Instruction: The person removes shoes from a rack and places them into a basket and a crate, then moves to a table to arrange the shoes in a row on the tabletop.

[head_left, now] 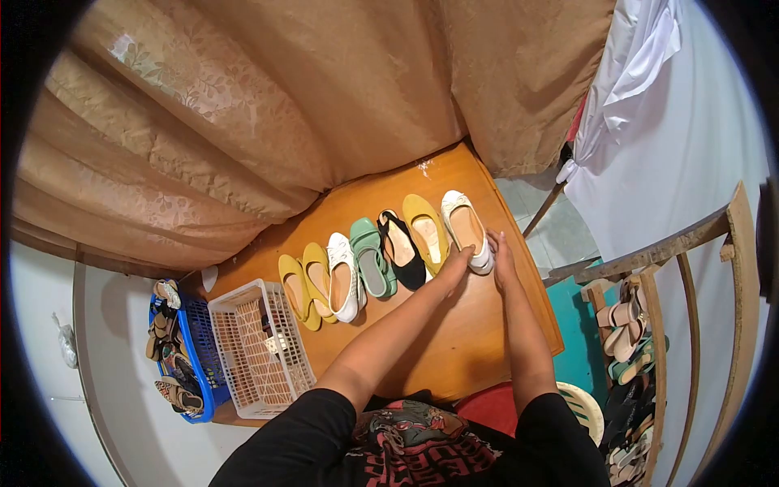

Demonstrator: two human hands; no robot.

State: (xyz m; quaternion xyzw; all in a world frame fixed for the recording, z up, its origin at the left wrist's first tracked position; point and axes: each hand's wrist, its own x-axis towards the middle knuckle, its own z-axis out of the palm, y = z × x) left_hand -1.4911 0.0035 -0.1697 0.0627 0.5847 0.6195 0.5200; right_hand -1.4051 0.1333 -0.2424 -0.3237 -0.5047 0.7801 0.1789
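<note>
Several single shoes lie in a row on a wooden table (454,341): two yellow flats (302,286), a white shoe (344,276), a green sandal (372,256), a black shoe (401,248), a yellow flat (425,229) and a white flat (466,227) at the right end. My left hand (456,261) rests on the heel end of the white flat, beside the yellow one. My right hand (501,253) touches the same white flat from its right side. Both arms reach forward over the table.
A white plastic basket (260,345) sits on the table's left end, with a blue basket of sandals (180,349) beside it. Tan curtains (268,105) hang behind. A wooden rack holding shoes (633,341) stands at right. A red and white stool (586,407) sits below me.
</note>
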